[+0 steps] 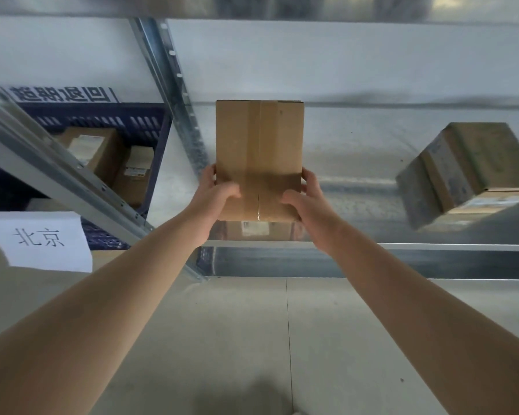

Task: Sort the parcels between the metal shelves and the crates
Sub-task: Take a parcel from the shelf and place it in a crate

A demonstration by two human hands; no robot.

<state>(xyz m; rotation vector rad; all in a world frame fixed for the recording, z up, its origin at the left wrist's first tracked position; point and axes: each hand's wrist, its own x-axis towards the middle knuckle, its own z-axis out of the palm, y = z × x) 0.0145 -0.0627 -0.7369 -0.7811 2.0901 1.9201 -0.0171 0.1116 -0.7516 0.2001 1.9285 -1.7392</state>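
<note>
Parcel (258,145), brown cardboard, is over the metal shelf (357,163) at centre. Its long axis and tape seam run straight away from the person toward the back wall. Left hand (219,190) and right hand (303,199) grip its near corners, thumbs on top, fingers curled round the sides. Its underside is hidden, so contact with the shelf cannot be told. At left a blue crate (102,118) shows only in part. At right a blurred box (462,169) is cut off.
</note>
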